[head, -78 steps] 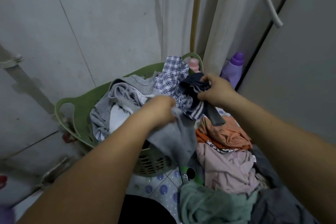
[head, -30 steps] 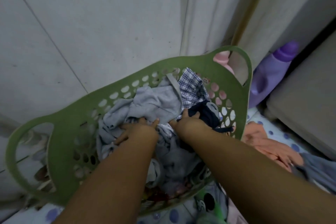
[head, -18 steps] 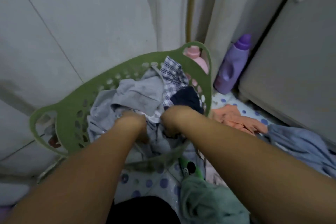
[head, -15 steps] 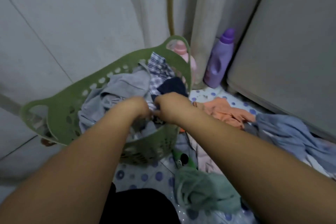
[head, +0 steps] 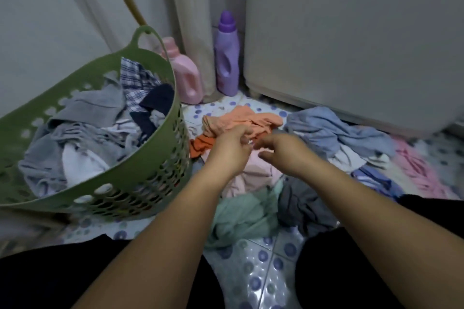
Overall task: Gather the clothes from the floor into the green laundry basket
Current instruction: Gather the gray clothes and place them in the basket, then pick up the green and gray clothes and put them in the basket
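Two bare hands are reaching out side by side over a heap of clothes on the dotted floor tiles (head: pixel 261 266). Left hand (head: pixel 229 148): its fingers are curling loosely above the pink garment (head: pixel 247 178) and the orange garment (head: pixel 241 121), and whether they are pinching any cloth cannot be told. Right hand (head: pixel 283 149): its fingers are hanging relaxed and gripping nothing, just beside the left hand. To the left of both hands the green laundry basket (head: pixel 155 170) is standing, already holding grey, checked and dark clothes. Beyond the right hand a blue garment (head: pixel 334 130) is lying; nearer the person, under the forearms, a mint-green garment (head: pixel 241 216) and a dark grey garment (head: pixel 301 206) are lying. Beyond the hands, a pink bottle (head: pixel 185 75) and a purple bottle (head: pixel 227 57) are standing upright.
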The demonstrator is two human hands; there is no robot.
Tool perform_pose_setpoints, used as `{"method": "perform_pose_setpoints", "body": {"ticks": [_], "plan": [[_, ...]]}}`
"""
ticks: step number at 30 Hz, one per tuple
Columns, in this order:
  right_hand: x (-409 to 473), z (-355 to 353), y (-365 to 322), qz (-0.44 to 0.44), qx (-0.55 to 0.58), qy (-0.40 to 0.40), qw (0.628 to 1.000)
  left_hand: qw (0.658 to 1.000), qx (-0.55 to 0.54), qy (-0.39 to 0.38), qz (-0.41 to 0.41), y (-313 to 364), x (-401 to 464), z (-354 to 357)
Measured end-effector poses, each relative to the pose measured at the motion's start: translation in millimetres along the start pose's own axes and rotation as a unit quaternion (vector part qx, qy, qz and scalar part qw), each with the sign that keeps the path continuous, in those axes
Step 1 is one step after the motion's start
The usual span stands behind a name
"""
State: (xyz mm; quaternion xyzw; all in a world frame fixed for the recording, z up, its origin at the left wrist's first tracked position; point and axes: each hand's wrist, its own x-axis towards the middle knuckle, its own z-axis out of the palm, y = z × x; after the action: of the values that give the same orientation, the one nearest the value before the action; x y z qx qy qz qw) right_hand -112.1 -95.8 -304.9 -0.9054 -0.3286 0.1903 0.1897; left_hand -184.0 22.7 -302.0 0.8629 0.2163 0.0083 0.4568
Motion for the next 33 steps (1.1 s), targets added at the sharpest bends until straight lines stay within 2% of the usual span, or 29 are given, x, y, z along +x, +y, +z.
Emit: {"method": "perform_pose_setpoints", "body": {"ticks": [4, 8, 13, 16, 18, 20, 21, 23, 26, 28, 30, 32, 33], "plan": [[-15.7, 51.5, 22.7, 0.025, -0.018, -0.079, 0.996, 0.993, -0.029, -0.067, -0.091, -40.8, -16.5, 38.5], [-17.8, 104.5, 32.2, 0.04, -0.056, -0.123, 0.99, 0.987, -0.004, -0.064, -0.15, -70.9, -39.7, 57.8], [-17.2, 139.3, 36.8, 0.069, -0.204, -0.108, 0.971, 0.979, 0.045, -0.086, -0.18, -90.2, -61.6, 66.4], [-17.4, 144.4, 49.5, 0.037, -0.238, -0.064, 0.968, 0.977, 0.056, -0.09, -0.187, -95.0, -65.6, 68.6], [-19.6, 138.9, 56.1, 0.006, -0.176, -0.026, 0.984, 0.975, 0.097, -0.094, -0.174, -95.4, -63.5, 69.0], [-22.1, 126.3, 54.2, 0.016, -0.003, -0.001, 1.0, 0.974, 0.134, -0.09, -0.16, -94.3, -59.1, 69.0], [-24.3, 116.7, 50.8, 0.042, 0.105, 0.015, 0.993, 0.974, 0.136, -0.09, -0.159, -92.7, -57.1, 68.9], [-29.3, 90.3, 40.9, 0.07, 0.314, 0.056, 0.945, 0.976, 0.112, -0.087, -0.164, -89.2, -53.7, 69.6], [-39.9, 49.3, 25.3, 0.046, 0.553, 0.081, 0.828, 0.986, 0.025, -0.046, -0.158, -96.4, -47.9, 76.9], [-43.6, 25.2, 17.0, 0.021, 0.658, 0.079, 0.748, 0.985, -0.038, -0.016, -0.169, -108.4, -42.8, 86.0], [-43.8, 5.6, 14.0, 0.002, 0.732, 0.087, 0.675, 0.979, -0.099, -0.02, -0.176, -93.4, -48.4, 83.8], [-41.6, -6.6, 15.5, -0.021, 0.785, 0.091, 0.613, 0.966, -0.179, -0.019, -0.187, -76.9, -54.2, 81.7], [-40.3, -10.3, 18.7, -0.027, 0.799, 0.095, 0.594, 0.956, -0.222, -0.012, -0.193, -72.4, -53.8, 82.7]]}}
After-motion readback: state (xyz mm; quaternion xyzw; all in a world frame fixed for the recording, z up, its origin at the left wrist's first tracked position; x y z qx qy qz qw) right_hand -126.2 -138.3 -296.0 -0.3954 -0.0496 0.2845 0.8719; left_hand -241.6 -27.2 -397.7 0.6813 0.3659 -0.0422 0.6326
